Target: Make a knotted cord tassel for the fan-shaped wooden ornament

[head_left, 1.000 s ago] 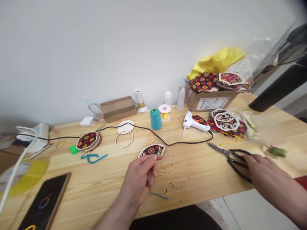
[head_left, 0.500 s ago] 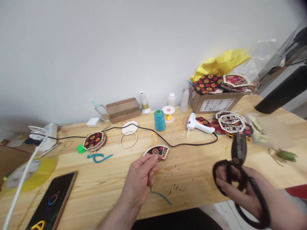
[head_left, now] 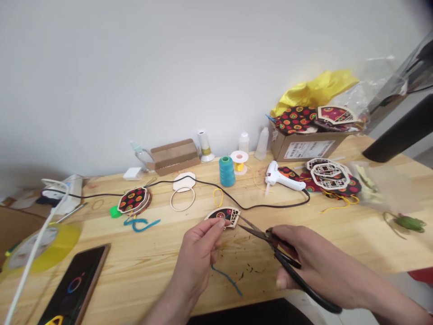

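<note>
My left hand (head_left: 199,250) pinches the near edge of a fan-shaped wooden ornament (head_left: 225,214) with red patterned fabric and a yellow loop; a teal cord (head_left: 226,277) trails from under the fingers. My right hand (head_left: 304,257) grips black scissors (head_left: 270,239). The scissor blades are parted and point left, their tips right beside the ornament's right corner.
On the wooden table (head_left: 355,234) lie a white glue gun (head_left: 282,177) with a black cable, a teal thread spool (head_left: 226,171), a wooden ring (head_left: 182,199), stacked patterned ornaments (head_left: 133,201), more ornaments (head_left: 329,176), a cardboard box (head_left: 304,144), a phone (head_left: 72,286) and yellow tape (head_left: 40,246).
My right hand picked the scissors up off the table at the right, lifted them, then brought them left and down to the ornament. My left hand kept its pinch.
</note>
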The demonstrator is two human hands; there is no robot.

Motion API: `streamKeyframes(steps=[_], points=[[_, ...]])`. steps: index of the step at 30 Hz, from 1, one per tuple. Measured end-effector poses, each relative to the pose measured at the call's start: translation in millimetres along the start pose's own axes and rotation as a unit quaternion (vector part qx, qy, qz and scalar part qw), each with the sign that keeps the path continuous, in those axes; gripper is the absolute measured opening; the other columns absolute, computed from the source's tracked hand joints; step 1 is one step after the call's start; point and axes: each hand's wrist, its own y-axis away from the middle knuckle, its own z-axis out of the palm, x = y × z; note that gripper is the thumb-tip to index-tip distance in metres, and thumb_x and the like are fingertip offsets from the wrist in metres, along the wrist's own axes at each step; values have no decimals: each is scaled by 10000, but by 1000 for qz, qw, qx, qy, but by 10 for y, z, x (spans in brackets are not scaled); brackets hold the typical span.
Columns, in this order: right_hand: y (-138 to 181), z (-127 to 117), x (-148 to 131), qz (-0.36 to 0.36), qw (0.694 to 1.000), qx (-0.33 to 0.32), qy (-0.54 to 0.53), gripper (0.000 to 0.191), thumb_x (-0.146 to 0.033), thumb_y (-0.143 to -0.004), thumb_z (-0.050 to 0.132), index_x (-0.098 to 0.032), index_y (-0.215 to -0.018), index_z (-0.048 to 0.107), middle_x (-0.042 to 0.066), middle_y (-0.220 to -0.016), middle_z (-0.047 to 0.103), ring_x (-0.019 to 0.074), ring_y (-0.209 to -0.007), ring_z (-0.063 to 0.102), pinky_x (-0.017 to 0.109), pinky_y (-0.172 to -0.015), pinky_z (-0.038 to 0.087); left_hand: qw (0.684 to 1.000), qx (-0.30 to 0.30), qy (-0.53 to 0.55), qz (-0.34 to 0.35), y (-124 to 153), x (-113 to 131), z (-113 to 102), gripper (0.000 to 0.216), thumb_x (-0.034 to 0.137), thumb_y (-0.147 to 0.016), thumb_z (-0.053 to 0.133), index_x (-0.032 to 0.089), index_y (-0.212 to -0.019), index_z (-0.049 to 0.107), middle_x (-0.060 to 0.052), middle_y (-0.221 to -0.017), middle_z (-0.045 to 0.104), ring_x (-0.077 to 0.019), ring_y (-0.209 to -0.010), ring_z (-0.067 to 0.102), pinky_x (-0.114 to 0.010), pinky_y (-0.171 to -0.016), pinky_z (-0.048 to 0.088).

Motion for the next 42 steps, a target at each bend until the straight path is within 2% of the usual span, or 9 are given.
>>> streamKeyframes(steps=[6,14,21,31,37,42], points=[[-70,12,3,15,999,-19,45,376,-541,-693,653,-190,-673,521,-31,-665,531,112,-586,399,216,-486,272,997,10,-62,33,17,16,10,269,380,-683,713,130,-782,714,80,-472,306,-45,-448,195,-182,-402,132],[-166,54,-117,1,999,8,50,415,-592,-664,658,-191,-639,555,-44,-590,522,97,-530,371,215,-467,250,986,-56,-139,74,8,-68,-6,250,382,-776,617,167,-862,712,72,-476,330,-56,-443,200,-195,-411,152],[-183,46,-154,-5,1000,7,23,370,-544,-684,663,-188,-622,585,-65,-540,463,81,-510,317,193,-448,251,980,-52,-174,82,20,-24,19,266,381,-793,596,158,-883,710,70,-493,317,-64,-458,193,-199,-412,156],[-180,29,-152,7,1000,-2,-2,253,-438,-731,637,-205,-658,699,-42,-538,511,91,-518,378,207,-462,256,980,-53,-174,85,41,21,28,264,373,-780,609,158,-884,721,64,-505,319,-68,-459,203,-200,-414,175],[-194,71,-119,15,1000,13,17,282,-428,-744,619,-175,-642,690,-20,-526,524,101,-512,389,224,-465,255,981,-39,-168,89,67,6,9,251,371,-755,639,160,-859,727,55,-497,369,-68,-452,232,-201,-418,177],[-40,51,-41,-28,998,4,55,304,-455,-727,636,-178,-602,636,-16,-546,582,99,-500,410,219,-460,259,991,-1,-113,74,50,54,-44,293,404,-712,676,134,-820,712,77,-466,326,-51,-429,202,-191,-404,139]])
